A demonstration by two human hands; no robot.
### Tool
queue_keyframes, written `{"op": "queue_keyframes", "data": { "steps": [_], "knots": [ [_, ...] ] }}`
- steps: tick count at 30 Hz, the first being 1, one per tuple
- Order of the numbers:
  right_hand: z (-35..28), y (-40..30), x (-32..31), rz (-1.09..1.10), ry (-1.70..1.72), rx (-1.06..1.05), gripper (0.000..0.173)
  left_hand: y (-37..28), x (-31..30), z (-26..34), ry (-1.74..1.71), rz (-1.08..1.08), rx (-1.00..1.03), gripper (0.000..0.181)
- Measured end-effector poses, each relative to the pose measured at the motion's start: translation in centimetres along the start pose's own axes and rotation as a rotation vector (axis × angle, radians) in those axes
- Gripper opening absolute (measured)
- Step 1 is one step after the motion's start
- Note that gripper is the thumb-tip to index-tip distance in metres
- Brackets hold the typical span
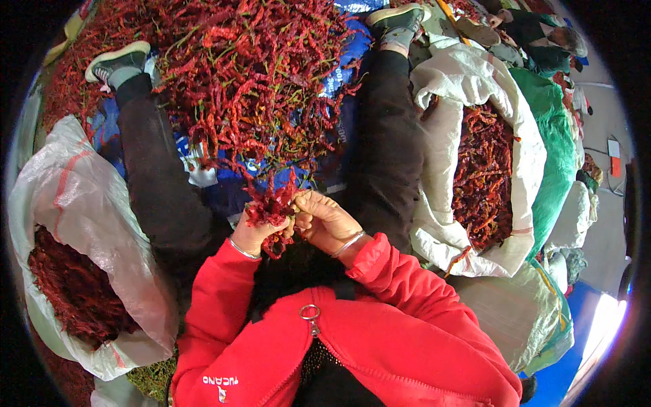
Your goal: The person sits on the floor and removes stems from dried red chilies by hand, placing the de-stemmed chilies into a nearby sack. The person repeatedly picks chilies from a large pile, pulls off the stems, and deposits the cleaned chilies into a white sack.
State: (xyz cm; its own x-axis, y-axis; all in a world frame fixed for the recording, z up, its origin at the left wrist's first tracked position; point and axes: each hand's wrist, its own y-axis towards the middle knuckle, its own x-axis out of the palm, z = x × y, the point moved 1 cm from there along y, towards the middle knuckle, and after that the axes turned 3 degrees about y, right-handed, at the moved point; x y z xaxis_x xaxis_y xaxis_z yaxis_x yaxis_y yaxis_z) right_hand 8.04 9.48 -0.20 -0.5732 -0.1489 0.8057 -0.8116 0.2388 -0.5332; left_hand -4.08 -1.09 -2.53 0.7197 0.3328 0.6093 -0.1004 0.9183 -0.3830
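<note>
My left hand (258,235) is closed around a bunch of dried red chili peppers (269,206), which stick out above and below the fist. Against the bunch's right side, my right hand (323,216) has its thumb and forefinger pinched together; what lies between the fingertips is too small to tell. Both hands are close together above my lap. Beyond them, a large pile of dried red chilies with green stems (254,91) spreads between my outstretched legs over a blue printed plastic sheet (224,196).
At the right stands an open white woven sack (529,152) of chilies, with a green sack (554,147) behind it. Another white sack (101,188), holding dark red chilies, is at the left. Green stems (152,379) lie at lower left. Another person (549,40) is at upper right.
</note>
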Motion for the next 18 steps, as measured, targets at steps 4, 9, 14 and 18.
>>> {"op": "queue_keyframes", "data": {
  "steps": [4, 9, 14, 18],
  "knots": [
    [-2.6, 1.3, 0.1, -0.115, 0.261, -0.054, 0.01, -0.9, 1.0, -1.6, -0.095, -0.456, 0.049, 0.035],
    [-7.0, 1.8, -3.9, -0.306, -1.892, -0.233, 0.02, 0.9, 0.3, -0.6, -0.07, -0.226, 0.154, 0.022],
    [-13.0, 5.9, -1.3, 0.287, -2.142, -0.581, 0.021, 1.2, 0.7, 0.6, -0.261, -0.08, 0.154, 0.017],
    [-13.2, 10.6, -2.4, 0.46, -2.282, -0.844, 0.022, 2.5, -0.3, -1.0, -0.253, -0.053, 0.137, 0.014]
  ]
}}
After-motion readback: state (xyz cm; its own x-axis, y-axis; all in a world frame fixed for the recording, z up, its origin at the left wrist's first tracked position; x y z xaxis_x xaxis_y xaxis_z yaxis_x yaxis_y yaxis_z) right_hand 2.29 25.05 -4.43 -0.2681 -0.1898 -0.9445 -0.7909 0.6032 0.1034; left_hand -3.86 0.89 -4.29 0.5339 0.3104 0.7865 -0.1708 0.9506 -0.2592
